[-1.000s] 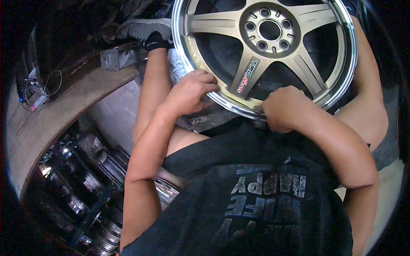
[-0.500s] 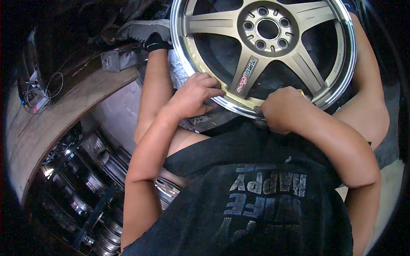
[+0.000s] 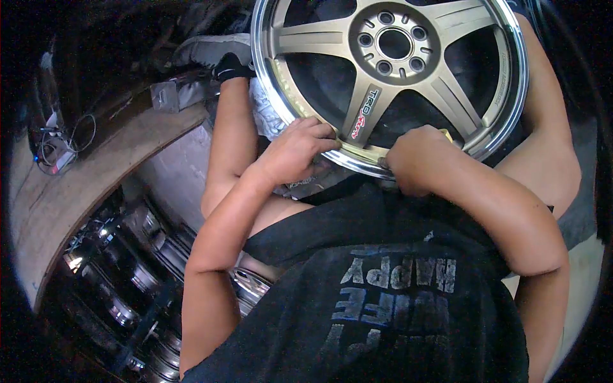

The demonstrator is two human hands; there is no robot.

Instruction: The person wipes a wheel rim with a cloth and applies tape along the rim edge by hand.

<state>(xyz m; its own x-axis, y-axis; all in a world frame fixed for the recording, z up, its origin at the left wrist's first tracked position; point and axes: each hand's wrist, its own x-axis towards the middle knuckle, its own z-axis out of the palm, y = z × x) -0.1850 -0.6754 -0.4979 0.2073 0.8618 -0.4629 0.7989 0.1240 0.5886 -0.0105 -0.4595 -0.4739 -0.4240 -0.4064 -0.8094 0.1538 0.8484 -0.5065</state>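
A bronze five-spoke alloy wheel (image 3: 440, 96) with a polished lip lies tilted across my legs. Pale yellow masking tape (image 3: 295, 100) runs along the inside of its lip, from the left side round to the near edge. My left hand (image 3: 297, 148) has its fingers curled together, pressing the tape against the lip at the near left. Close by on the right, my right hand (image 3: 418, 159) is closed at the near edge. A bit of a yellow roll (image 3: 449, 135), seemingly the tape's roll, shows beyond its knuckles; the fingers hide the rest.
A curved wooden surface (image 3: 102, 150) at the left carries a small device with a tangled cable (image 3: 59, 150). Several shiny wheels (image 3: 137, 274) stand beneath it. A metal bracket (image 3: 165, 96) and a crumpled white cloth (image 3: 263, 112) lie near my left foot.
The wheel shifts slightly left and up in view. My left hand slides a little to the right along the lip; my right hand stays closed near the same place.
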